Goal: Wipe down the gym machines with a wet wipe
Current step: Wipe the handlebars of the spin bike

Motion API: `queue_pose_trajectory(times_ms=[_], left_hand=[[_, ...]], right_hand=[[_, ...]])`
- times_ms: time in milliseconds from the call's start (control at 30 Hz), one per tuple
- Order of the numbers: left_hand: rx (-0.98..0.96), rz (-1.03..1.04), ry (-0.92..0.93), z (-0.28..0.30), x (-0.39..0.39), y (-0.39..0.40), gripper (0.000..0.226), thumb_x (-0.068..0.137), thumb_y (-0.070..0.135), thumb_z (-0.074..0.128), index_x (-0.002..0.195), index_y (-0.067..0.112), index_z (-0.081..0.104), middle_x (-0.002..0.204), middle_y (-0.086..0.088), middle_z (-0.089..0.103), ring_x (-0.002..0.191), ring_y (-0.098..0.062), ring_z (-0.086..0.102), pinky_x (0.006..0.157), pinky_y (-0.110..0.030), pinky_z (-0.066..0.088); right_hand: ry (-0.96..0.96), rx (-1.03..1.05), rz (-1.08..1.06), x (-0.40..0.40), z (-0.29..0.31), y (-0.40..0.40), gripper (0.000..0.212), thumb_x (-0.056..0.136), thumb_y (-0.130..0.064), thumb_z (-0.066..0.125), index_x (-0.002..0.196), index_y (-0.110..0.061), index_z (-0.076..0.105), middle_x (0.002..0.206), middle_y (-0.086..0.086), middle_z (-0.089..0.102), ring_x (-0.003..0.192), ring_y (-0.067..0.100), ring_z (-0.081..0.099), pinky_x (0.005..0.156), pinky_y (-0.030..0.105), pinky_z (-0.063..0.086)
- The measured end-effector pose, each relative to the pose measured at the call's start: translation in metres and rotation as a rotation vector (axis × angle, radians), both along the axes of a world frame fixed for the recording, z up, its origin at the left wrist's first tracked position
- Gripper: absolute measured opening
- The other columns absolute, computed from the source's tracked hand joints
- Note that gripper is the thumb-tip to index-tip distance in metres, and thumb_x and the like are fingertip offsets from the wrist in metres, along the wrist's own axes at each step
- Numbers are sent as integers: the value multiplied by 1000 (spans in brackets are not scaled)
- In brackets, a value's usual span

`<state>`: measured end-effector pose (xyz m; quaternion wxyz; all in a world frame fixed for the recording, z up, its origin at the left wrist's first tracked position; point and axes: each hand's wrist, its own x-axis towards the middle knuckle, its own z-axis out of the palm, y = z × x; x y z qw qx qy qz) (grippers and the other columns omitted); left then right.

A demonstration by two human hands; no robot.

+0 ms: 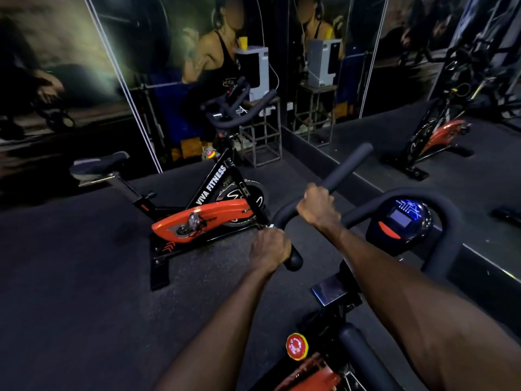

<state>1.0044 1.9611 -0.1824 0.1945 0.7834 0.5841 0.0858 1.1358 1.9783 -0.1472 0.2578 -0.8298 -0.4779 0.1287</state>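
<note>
Both hands on near bike's handlebar (pixel 345 170), centre of frame. Left hand (pixel 270 247) fingers curled round lower bar end, small white scrap at knuckles, likely wet wipe (pixel 271 226), mostly hidden. Right hand (pixel 318 206) fingers wrapped round upper grip. Console (pixel 401 221) lit blue, right of hands. Red knob (pixel 296 346) bottom centre. Second spin bike (pixel 203 215) left of centre on dark floor (pixel 70 292). Mirror (pixel 423 66) upper right.

Single head-worn view, forward and down, close over the near bike's handlebar (pixel 346 170), mirror wall (pixel 394 66) beyond.
</note>
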Motion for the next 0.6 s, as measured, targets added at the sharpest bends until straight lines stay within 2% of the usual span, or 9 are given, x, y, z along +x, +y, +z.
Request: queue_pose_trajectory(times_ms=[133,233,300,333,367,433,500,533,600], left_hand=[[23,-55,80,7,-2,-25,36,95,15,40,119,0,64,126,-22,62,118,-40,57,94,-40,45],[-77,-39,78,15,-2,-40,36,92,17,42,112,-2,65,116,-24,67,106,-40,64,88,-39,50],[-179,-31,40,21,-5,-47,32,87,17,46,98,-2,69,95,-20,72,80,-36,72,65,-31,55],[-234,-15,-8,23,-9,-49,29,85,17,48,87,0,70,82,-17,72,64,-31,72,52,-25,51],[-276,26,-66,28,-14,-52,26,85,18,49,76,3,68,73,-13,70,55,-28,70,46,-21,48],[-257,137,-228,32,-21,-50,33,91,24,46,71,6,65,75,-12,69,62,-27,69,54,-26,53],[-223,227,-454,33,-22,-45,48,102,34,33,86,5,68,86,-15,70,71,-29,67,62,-32,53],[-239,238,-562,37,-20,-46,54,105,39,27,90,5,66,84,-16,69,67,-27,64,58,-31,49],[-342,220,-690,44,-14,-49,65,105,49,16,81,8,60,69,-12,62,53,-22,54,52,-26,42]], right_hand=[[-48,-32,116,-5,0,-12,29,91,-16,51,118,-9,62,126,19,59,117,41,56,93,43,48],[-99,-69,137,-15,1,-24,27,90,-18,54,114,-14,65,123,17,64,120,39,55,100,43,40],[-138,-74,144,-21,3,-36,27,91,-20,53,114,-16,65,122,15,63,123,38,48,101,43,35],[-156,-64,140,-23,5,-42,25,91,-20,52,112,-17,66,119,14,64,123,37,46,100,43,35],[-146,-44,134,-24,9,-51,22,90,-19,53,106,-18,68,114,13,66,119,36,48,97,42,37],[79,-27,197,-22,15,-62,16,85,-14,55,91,-12,70,96,16,69,92,31,61,76,38,48],[410,-110,380,-26,19,-77,14,86,-6,56,86,-4,69,77,16,66,61,22,57,51,30,44],[515,-125,455,-28,19,-84,12,88,-3,56,85,-7,67,71,12,64,55,18,54,49,27,43],[490,-21,490,-34,17,-90,13,87,-2,58,81,-13,63,65,4,64,55,17,58,53,30,47]])
